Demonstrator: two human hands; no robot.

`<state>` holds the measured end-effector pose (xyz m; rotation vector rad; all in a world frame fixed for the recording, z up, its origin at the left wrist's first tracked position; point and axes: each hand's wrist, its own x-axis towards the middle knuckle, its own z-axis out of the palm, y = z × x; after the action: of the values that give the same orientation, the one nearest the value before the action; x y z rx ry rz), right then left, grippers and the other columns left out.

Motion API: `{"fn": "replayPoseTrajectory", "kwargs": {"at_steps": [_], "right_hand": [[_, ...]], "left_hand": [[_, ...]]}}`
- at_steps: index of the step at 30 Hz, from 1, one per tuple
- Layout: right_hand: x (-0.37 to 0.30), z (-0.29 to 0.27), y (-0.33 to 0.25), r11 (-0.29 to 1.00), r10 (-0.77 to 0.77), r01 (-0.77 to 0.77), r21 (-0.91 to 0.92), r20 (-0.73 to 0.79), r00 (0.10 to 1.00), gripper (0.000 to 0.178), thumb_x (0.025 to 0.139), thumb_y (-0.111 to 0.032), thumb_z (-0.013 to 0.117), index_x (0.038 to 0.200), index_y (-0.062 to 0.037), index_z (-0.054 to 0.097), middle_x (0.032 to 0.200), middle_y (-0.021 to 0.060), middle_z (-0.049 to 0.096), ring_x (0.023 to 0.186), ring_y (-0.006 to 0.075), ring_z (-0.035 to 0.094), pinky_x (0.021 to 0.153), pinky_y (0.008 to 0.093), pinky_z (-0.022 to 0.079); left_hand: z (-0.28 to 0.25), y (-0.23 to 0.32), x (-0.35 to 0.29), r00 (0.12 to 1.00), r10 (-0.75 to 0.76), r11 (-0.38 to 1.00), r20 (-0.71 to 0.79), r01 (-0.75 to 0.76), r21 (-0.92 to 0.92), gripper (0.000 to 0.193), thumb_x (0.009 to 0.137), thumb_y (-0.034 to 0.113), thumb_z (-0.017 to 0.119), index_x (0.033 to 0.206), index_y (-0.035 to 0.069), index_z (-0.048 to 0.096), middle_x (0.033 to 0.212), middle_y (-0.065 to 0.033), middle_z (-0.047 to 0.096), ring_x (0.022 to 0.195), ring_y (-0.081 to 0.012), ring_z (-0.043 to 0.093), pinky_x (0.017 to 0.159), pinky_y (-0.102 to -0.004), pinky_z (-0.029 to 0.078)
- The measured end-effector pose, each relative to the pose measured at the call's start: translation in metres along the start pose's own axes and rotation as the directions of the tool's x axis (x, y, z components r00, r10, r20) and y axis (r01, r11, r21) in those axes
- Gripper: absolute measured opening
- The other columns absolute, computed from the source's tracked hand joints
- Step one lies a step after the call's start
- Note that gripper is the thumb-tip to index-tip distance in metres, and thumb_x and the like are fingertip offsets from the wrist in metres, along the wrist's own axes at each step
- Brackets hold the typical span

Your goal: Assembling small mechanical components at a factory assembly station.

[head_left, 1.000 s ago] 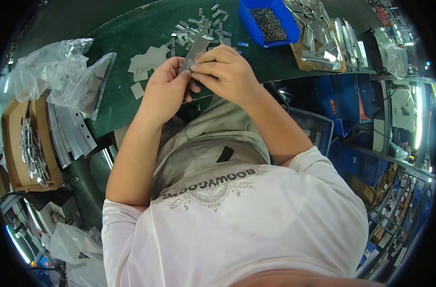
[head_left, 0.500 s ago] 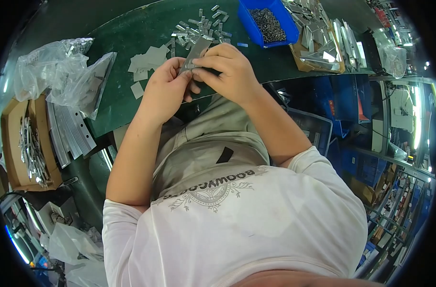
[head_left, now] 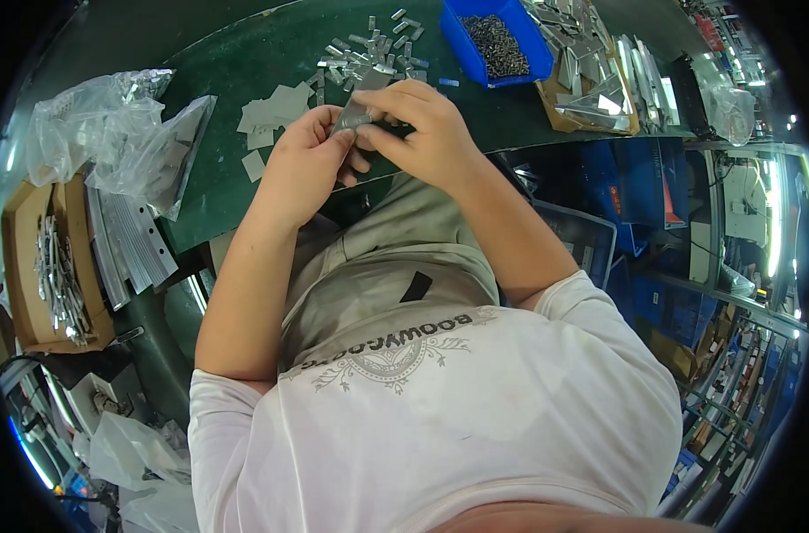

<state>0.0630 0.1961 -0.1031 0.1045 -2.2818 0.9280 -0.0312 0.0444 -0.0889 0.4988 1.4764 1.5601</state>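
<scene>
Over the front edge of the green table [head_left: 211, 169], both hands hold a flat grey metal plate [head_left: 351, 115]. My left hand [head_left: 304, 164] grips its lower end, thumb on top and fingers curled beneath. My right hand [head_left: 426, 129] closes on the plate from the right, with index finger across its face and thumb near the lower edge. Whether a smaller part sits between those right fingers is hidden. Just beyond the hands lies a loose heap of small shiny metal pieces [head_left: 360, 60]. Left of them, several thin pale grey flat pieces [head_left: 275, 110] lie overlapping.
A blue bin [head_left: 543, 69] of small dark metal parts stands at the far right, beside a cardboard box [head_left: 564, 114] of metal plates. Clear plastic bags [head_left: 124, 133] cover the table's left end. Below them stands a cardboard tray [head_left: 22, 293] of thin metal parts.
My right fingers have shifted over the plate's face and now cover more of its upper part. My left hand stays nearly in place.
</scene>
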Motion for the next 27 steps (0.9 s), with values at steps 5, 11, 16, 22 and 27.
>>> {"fn": "replayPoseTrajectory", "kwargs": {"at_steps": [5,11,16,22,27], "right_hand": [[-0.0010,-0.0020,0.0014,0.994,0.103,-0.106,0.040,0.067,0.992,0.026,0.067,-0.005,0.079,0.091,-0.0044,0.070,0.077,0.0055,0.062,0.069,0.0178,0.059,0.061,0.0277,0.048],[-0.0011,-0.0017,0.0084,0.996,-0.086,0.086,0.010,0.051,0.995,0.021,0.067,-0.006,0.079,0.084,-0.0049,0.068,0.072,0.0050,0.061,0.067,0.0168,0.058,0.060,0.0274,0.046],[-0.0020,-0.0005,0.0031,0.981,0.163,-0.166,0.104,0.034,0.986,0.023,0.068,-0.007,0.079,0.088,-0.0059,0.067,0.071,0.0048,0.059,0.064,0.0161,0.055,0.059,0.0264,0.045],[0.0007,-0.0016,0.0044,0.990,0.116,-0.119,0.075,0.047,0.992,0.019,0.069,-0.008,0.078,0.084,-0.0038,0.068,0.073,0.0051,0.060,0.064,0.0163,0.056,0.057,0.0262,0.045],[-0.0022,-0.0029,0.0003,0.996,0.060,-0.063,0.062,0.050,0.997,0.014,0.069,-0.007,0.078,0.079,-0.0024,0.069,0.075,0.0058,0.061,0.065,0.0170,0.058,0.057,0.0268,0.046]], "left_hand": [[-0.0007,-0.0003,0.0009,1.000,0.005,1.000,0.000,-0.005,-0.012,0.016,0.095,0.004,0.045,0.105,-0.003,0.055,0.082,-0.0047,0.062,0.065,-0.0080,0.059,0.053,-0.0202,0.049],[-0.0029,-0.0013,0.0022,1.000,0.012,1.000,-0.004,-0.012,-0.023,0.016,0.095,0.004,0.045,0.105,-0.003,0.055,0.082,-0.0048,0.062,0.065,-0.0082,0.059,0.054,-0.0206,0.049],[-0.0041,-0.0011,0.0027,1.000,0.011,1.000,0.005,-0.011,-0.018,0.017,0.094,0.004,0.046,0.106,-0.005,0.054,0.085,-0.0061,0.063,0.066,-0.0088,0.059,0.054,-0.0205,0.050],[-0.0061,-0.0022,0.0032,1.000,-0.009,1.000,0.003,0.009,-0.029,0.018,0.093,0.004,0.047,0.108,-0.005,0.054,0.085,-0.0064,0.063,0.066,-0.0091,0.060,0.054,-0.0208,0.050],[-0.0015,-0.0024,0.0001,1.000,-0.007,1.000,0.001,0.007,-0.010,0.017,0.093,0.004,0.047,0.106,-0.005,0.055,0.083,-0.0054,0.063,0.065,-0.0092,0.060,0.054,-0.0209,0.050]]}}
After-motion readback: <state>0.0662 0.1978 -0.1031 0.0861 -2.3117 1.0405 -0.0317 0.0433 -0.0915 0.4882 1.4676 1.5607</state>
